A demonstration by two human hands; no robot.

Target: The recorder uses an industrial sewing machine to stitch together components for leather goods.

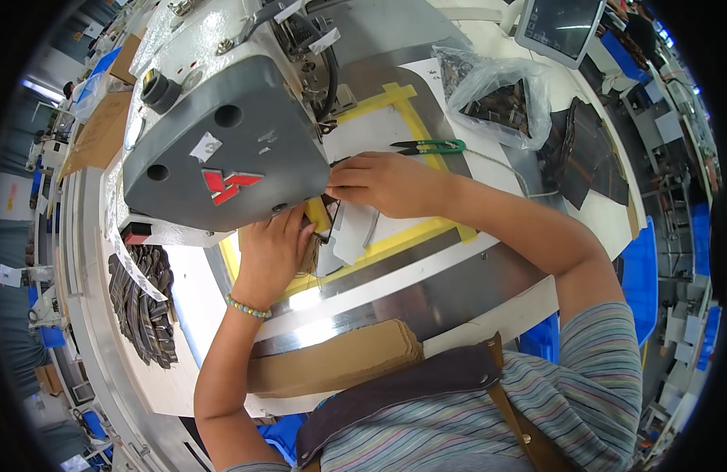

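A sewing machine (222, 141) with a grey end cover fills the upper left and hides part of the work. Below its head, my left hand (267, 256) rests with fingers extended and a little apart, tips on a small dark-edged piece (322, 242) beside yellow tape. My right hand (375, 183) has its fingers bent and pressed together at the machine's edge; what their tips hold is hidden. Loose grey-white strips (354, 232) lie between the hands on a white template (395, 228) bordered in yellow tape. Green-handled thread snips (442, 146) lie just beyond my right hand.
A clear plastic bag (497, 102) of dark pieces and dark fabric (583, 157) lie at right, below a screen (560, 27). Dark strips (141, 307) are stacked at left. Brown card (332, 362) is at the front edge; a blue bin (634, 275) stands at right.
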